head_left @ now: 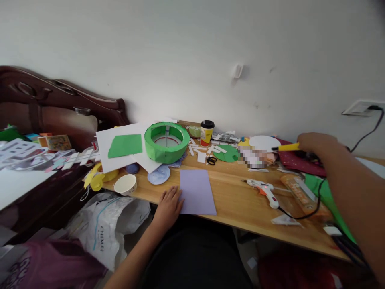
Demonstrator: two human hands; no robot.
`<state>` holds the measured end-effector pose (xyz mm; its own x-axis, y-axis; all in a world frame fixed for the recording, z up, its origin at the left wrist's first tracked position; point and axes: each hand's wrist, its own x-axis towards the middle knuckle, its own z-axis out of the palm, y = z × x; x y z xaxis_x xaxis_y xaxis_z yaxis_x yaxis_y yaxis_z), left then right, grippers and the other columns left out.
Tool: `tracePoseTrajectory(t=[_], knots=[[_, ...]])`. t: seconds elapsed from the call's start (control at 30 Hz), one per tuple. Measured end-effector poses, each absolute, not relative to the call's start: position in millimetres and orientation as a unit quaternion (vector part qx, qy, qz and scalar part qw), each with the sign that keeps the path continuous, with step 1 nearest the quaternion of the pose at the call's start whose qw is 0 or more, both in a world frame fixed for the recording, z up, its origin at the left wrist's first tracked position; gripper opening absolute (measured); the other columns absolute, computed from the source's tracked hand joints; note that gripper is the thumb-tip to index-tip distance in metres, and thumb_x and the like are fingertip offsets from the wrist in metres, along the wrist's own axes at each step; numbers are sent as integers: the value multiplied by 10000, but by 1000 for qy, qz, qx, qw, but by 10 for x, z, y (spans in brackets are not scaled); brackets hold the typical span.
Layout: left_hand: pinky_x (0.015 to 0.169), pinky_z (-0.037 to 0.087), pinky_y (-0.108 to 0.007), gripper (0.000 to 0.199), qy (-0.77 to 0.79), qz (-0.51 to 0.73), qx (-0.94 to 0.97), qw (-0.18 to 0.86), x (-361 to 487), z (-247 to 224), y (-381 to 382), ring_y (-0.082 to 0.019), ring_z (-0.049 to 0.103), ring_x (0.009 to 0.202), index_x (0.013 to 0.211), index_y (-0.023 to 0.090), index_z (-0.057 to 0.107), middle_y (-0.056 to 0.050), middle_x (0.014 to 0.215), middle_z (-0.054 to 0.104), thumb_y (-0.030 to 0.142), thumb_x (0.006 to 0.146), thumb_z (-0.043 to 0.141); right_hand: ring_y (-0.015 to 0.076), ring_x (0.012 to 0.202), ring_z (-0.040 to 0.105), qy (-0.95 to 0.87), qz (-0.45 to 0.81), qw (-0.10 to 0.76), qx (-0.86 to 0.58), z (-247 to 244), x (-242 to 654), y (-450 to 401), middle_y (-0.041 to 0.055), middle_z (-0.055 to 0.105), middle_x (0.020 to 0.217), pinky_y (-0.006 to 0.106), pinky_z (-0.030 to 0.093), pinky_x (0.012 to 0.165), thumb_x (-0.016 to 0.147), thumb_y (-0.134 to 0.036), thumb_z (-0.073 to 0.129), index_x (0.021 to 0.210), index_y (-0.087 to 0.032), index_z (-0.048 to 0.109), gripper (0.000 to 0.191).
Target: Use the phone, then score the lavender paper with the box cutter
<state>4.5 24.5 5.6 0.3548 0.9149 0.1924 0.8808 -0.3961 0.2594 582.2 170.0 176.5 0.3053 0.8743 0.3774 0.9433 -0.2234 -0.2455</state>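
Note:
A sheet of purple paper (197,192) lies flat at the table's front edge. My left hand (170,204) rests palm down at its left side, fingers flat and the fingertips touching the sheet's edge. Out at the far right, my right hand (315,145) is closed around a slim yellow tool with a black tip (287,147), which points left above the table; its exact kind is unclear. Below and left of that hand lies a white glue gun (266,190) with an orange trigger and a small red light. Black-handled scissors (211,160) lie behind the purple paper.
A green ring-shaped paper form (167,154) stands on white sheets at the back left. Nearby are a paper bowl (125,184), a blue-white disc (159,175), and a lidded cup (207,133). A black cord (303,217) trails from the glue gun. Bags (105,224) hang below the left edge.

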Motion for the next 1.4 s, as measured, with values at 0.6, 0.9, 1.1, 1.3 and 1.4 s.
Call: tracePoseTrajectory(t=[0.6,0.9,1.1,1.3,1.4], knots=[[1169,241,-539,493,365,35,928,63,675,237,1062,-308,313,1444,1429,285,468,-61,1547,409,505,1008,338,272,779,709,-459,271,530,-660,-51,2807,394,100,729,885,404,574,766,806,-562,568,1088,-194,654,471],[1151,274,-533,489,352,60,933,51,862,89,1272,-283,320,1441,1443,303,438,-39,1564,384,492,998,367,227,536,689,-359,345,556,-666,-81,2810,346,33,684,677,326,559,514,805,-535,595,1061,-169,491,459],[1123,300,-527,464,350,85,932,39,875,62,1315,-281,369,1403,1406,327,469,-8,1545,416,500,982,391,219,640,703,-445,315,448,-709,12,2813,276,105,718,929,335,545,636,880,-347,518,1215,-160,501,384],[1065,325,-595,439,348,92,932,43,905,124,1343,-315,413,1335,1360,329,497,3,1522,450,501,961,437,277,1058,641,-637,120,145,-748,243,2690,291,146,596,1255,329,471,796,979,-460,425,1444,-234,425,518],[1073,312,-605,469,354,104,928,48,907,99,1340,-317,399,1344,1392,316,464,-5,1519,453,502,963,431,289,1101,617,-675,133,97,-719,311,2686,331,159,574,1284,314,451,815,902,-472,588,1472,-197,385,664]])
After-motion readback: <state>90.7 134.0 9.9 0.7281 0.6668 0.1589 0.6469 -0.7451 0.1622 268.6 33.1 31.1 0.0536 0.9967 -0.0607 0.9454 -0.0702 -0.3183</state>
